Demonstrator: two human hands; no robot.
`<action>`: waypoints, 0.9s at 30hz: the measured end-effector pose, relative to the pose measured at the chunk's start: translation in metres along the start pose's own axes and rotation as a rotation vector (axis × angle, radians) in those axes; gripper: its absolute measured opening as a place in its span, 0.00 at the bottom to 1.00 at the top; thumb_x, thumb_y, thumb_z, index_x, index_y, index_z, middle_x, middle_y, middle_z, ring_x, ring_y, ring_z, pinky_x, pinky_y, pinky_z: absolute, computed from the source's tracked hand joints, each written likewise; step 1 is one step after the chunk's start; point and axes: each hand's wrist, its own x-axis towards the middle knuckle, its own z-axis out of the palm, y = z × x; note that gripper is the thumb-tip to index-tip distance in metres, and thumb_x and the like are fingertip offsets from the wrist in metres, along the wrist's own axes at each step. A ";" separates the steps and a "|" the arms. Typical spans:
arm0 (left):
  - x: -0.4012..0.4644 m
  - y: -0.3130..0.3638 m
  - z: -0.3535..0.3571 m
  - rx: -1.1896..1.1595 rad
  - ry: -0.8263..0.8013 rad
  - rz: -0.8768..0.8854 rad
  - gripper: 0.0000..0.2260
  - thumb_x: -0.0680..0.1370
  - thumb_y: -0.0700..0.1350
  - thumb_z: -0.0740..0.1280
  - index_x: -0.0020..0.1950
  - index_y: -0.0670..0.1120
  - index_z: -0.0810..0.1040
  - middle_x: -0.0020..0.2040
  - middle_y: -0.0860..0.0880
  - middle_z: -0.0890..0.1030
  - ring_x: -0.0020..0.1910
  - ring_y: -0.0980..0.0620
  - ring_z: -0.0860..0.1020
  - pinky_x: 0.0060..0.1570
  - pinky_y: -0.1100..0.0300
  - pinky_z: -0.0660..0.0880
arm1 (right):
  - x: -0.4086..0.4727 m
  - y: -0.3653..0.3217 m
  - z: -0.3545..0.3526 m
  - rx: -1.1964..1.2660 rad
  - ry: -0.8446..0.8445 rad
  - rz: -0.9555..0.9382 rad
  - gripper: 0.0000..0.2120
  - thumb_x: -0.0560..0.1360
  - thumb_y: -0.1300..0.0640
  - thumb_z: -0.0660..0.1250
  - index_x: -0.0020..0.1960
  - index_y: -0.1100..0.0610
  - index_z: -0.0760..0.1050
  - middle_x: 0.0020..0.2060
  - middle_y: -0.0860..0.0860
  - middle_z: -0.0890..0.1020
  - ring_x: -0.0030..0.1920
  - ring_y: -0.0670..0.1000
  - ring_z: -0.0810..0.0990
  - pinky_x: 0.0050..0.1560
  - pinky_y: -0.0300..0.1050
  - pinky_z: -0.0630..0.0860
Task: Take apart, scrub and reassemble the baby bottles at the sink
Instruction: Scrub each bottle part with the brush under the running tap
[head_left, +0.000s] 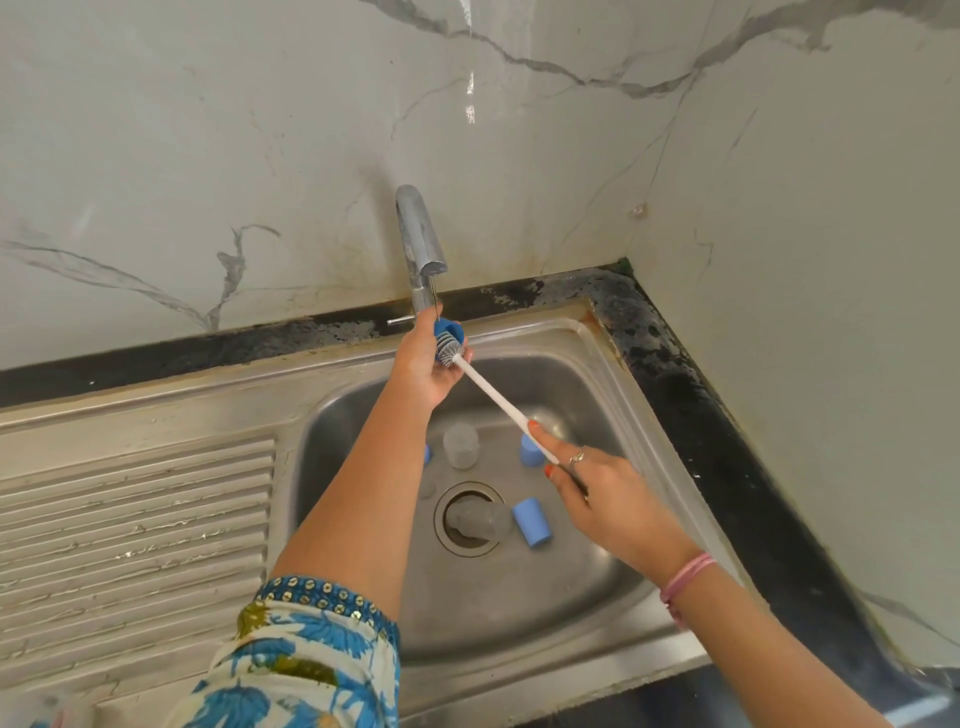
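My left hand (423, 364) grips a small blue bottle part (448, 328) under the tap spout (422, 234), where a thin stream of water runs onto it. My right hand (597, 486) holds the white handle of a bottle brush (493, 395), whose grey bristle head is pushed against the blue part. Down in the sink basin (519, 613) stand a clear bottle (460, 444), a blue cap (531, 451) beside my right fingers, another blue cap (531, 521) lying next to the drain, and a clear piece (475, 519) resting over the drain.
A further blue part (427, 453) peeks out behind my left forearm. The ribbed steel drainboard (135, 519) spreads to the left. Marble walls close the back and right, with a dark stained counter strip (691, 384) along the sink's right side.
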 end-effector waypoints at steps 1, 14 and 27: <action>0.001 0.000 0.000 0.012 -0.008 -0.014 0.11 0.77 0.50 0.69 0.52 0.45 0.74 0.42 0.45 0.77 0.39 0.52 0.76 0.47 0.56 0.78 | 0.001 0.003 -0.005 -0.045 0.022 0.000 0.27 0.82 0.52 0.56 0.72 0.31 0.47 0.39 0.47 0.70 0.38 0.48 0.70 0.41 0.44 0.71; 0.006 -0.004 -0.004 0.124 0.003 -0.018 0.13 0.77 0.52 0.69 0.55 0.44 0.74 0.48 0.43 0.77 0.45 0.50 0.78 0.38 0.59 0.80 | 0.006 -0.002 -0.009 -0.151 -0.068 0.075 0.26 0.83 0.51 0.53 0.74 0.33 0.44 0.40 0.46 0.69 0.39 0.47 0.69 0.40 0.40 0.67; 0.006 -0.012 -0.019 -0.139 -0.053 0.005 0.15 0.74 0.47 0.73 0.56 0.42 0.76 0.57 0.42 0.78 0.55 0.45 0.79 0.57 0.44 0.78 | -0.006 0.004 -0.050 0.258 0.014 0.220 0.22 0.80 0.53 0.62 0.69 0.31 0.65 0.23 0.40 0.70 0.24 0.41 0.67 0.26 0.30 0.64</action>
